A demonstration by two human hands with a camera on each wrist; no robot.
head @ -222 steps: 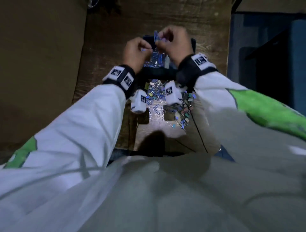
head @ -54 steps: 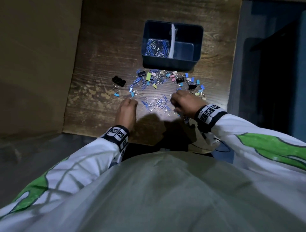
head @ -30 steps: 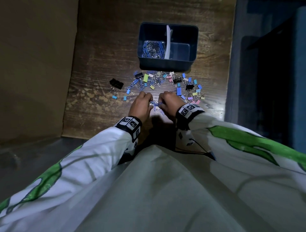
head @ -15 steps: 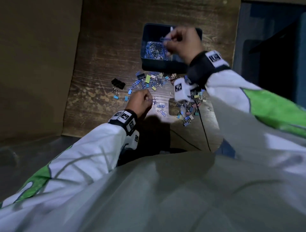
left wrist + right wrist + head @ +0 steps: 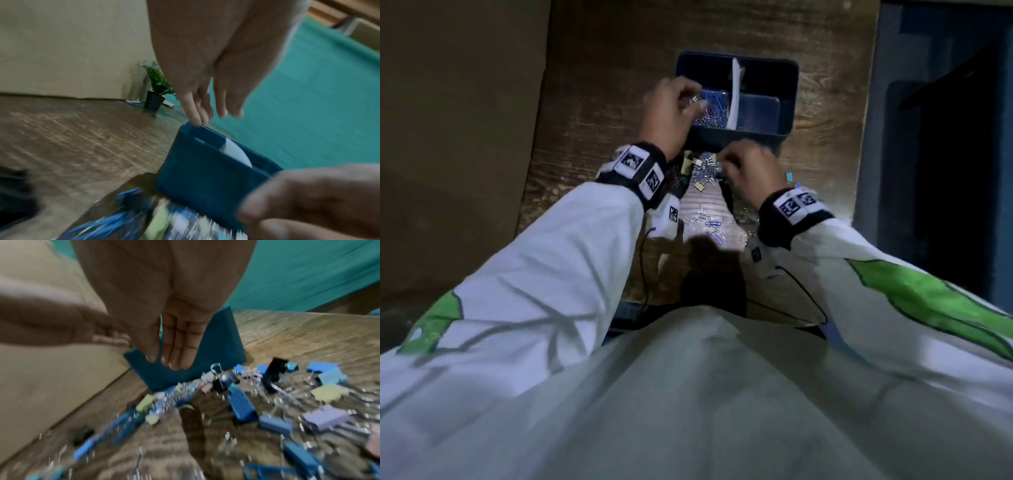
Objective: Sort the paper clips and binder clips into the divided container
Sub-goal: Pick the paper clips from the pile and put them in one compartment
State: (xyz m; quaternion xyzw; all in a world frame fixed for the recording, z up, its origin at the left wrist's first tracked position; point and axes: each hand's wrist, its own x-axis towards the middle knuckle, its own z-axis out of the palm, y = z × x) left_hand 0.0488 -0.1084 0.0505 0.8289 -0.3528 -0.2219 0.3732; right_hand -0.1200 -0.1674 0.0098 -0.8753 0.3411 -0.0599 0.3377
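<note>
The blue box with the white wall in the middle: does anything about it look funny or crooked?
Yes. The white divider in the container leans instead of standing straight. Blue paper clips fill the left compartment; the right one looks empty, while binder clips lie on the table.

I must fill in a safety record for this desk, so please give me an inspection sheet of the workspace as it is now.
Surface: wooden table, worn grain.
Job's things: blue container with a white divider; paper clips in its left compartment; loose pile of binder and paper clips in front of it.
Clutter: nothing seen.
Grippers: left hand over the left compartment, grip unclear; right hand over the loose pile, fingers straight, nothing seen held.
Cables: thin black cables below both wrists.
Surroundings: potted plant, teal floor.
</note>
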